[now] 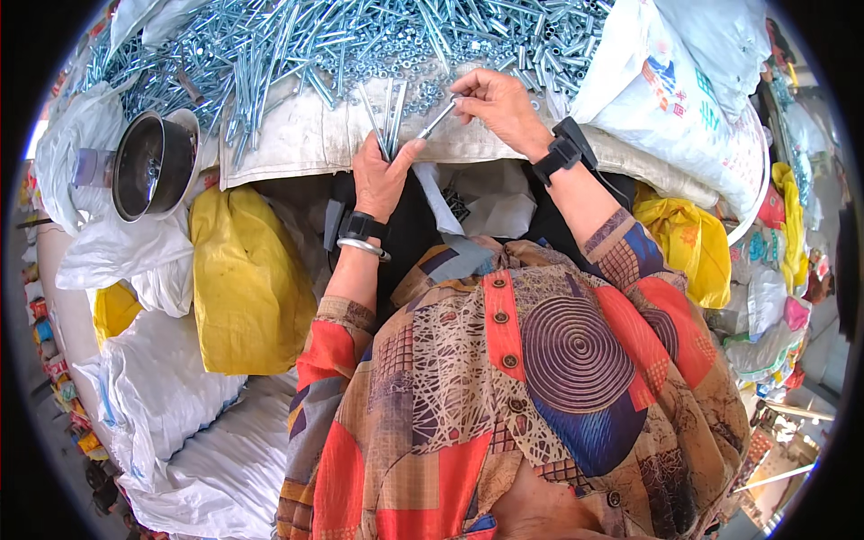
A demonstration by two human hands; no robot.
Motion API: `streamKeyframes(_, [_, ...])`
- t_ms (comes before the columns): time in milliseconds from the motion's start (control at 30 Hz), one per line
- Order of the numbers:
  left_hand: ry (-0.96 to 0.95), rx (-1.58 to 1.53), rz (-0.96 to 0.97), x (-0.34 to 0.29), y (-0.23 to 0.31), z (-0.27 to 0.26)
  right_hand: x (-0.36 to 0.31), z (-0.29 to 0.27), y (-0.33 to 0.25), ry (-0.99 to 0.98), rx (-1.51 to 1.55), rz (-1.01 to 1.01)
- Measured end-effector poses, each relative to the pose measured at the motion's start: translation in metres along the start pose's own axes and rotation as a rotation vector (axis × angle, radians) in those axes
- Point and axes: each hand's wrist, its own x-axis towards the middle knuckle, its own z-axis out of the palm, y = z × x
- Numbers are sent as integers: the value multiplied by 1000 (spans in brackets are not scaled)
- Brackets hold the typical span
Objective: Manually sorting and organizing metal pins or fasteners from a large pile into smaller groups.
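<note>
My left hand is closed around several thin silvery metal rods that fan upward from the fist. Its thumb and finger also steady one separate rod with a sleeve, slanting up to the right. At that rod's upper end, my right hand pinches the tip; any small part between those fingertips is too hidden to make out. Just beyond both hands, loose nuts lie among a big heap of long threaded rods. Short metal sleeves are heaped at the far right.
A pale cloth covers the work surface up to its near edge. At left stands a dark round pan. Yellow sacks hang on both sides below. White woven sacks lie at far right and lower left.
</note>
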Motion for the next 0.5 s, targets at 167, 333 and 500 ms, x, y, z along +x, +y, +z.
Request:
streamKeyframes(167, [-31, 20, -82, 0, 3, -4, -13, 12, -19, 62, 163, -48])
streamKeyframes(333, [31, 30, 19, 1, 1, 3, -19, 24, -10, 144, 44, -121])
streamKeyframes(500, [53, 23, -44, 0, -7, 4, -26, 29, -23, 255, -445, -475])
